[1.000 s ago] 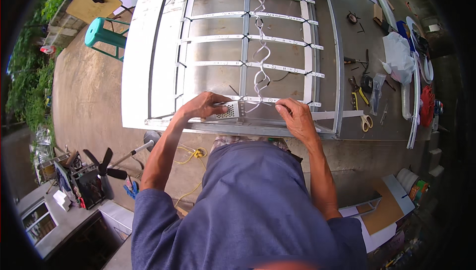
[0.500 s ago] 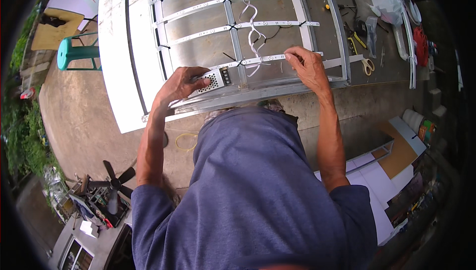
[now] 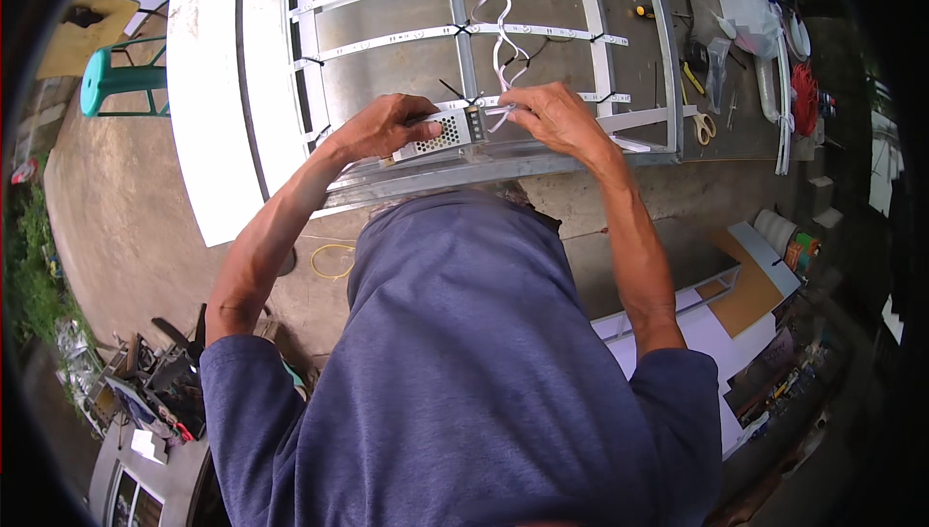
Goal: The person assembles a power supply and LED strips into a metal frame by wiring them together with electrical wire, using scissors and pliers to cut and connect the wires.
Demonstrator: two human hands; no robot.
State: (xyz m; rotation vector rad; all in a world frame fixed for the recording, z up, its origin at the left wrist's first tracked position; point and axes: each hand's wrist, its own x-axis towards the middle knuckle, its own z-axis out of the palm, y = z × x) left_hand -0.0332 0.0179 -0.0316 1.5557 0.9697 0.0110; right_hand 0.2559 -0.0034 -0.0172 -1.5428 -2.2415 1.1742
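My left hand (image 3: 379, 128) is closed around a silver power supply (image 3: 447, 133) with a perforated metal case and a terminal block at its right end. The power supply is held tilted over the near rail of a metal frame (image 3: 426, 180). Just right of the terminals, my right hand (image 3: 563, 122) pinches the white wires (image 3: 502, 38), whose wavy length runs up the frame from my fingers. White LED strips (image 3: 387, 40) cross the frame, fixed to its bars with black cable ties (image 3: 461, 30). The fingertips of my right hand partly cover the nearest strip.
Scissors (image 3: 704, 126), yellow-handled pliers (image 3: 693, 79) and a clear plastic bag (image 3: 717, 72) lie right of the frame. A white panel (image 3: 208, 140) lies along its left side, with a green stool (image 3: 106, 80) beyond. A yellow loop of cord (image 3: 332, 261) is on the floor.
My right hand has moved left from the strip's right part to the white wires beside the power supply. My left hand, holding the power supply, has shifted right and slightly up.
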